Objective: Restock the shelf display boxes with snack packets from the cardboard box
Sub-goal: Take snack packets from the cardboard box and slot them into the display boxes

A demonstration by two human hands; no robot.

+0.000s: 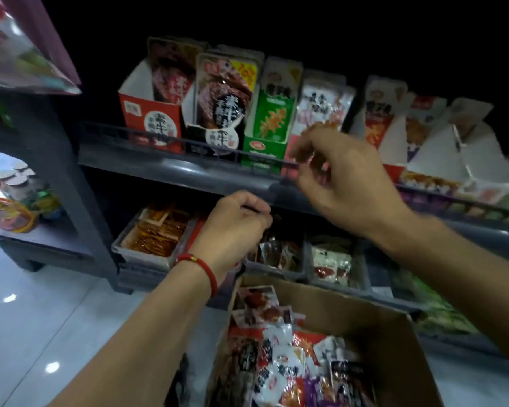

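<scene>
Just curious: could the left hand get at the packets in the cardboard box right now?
Probably yes: the left hand hovers above the cardboard box, whose top is open with packets exposed, though its fingers look curled.

The grey shelf (165,168) carries upright display boxes (152,121) of snack packets (224,92).

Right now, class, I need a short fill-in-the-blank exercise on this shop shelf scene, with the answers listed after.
1. The left hand wears a ____ bracelet at its wrist.
2. The cardboard box of snack packets sits ____ both hands.
3. The right hand reaches toward the ____ shelf.
4. The green display box stands ____ on its shelf.

Answers: red; below; upper; upright
</scene>
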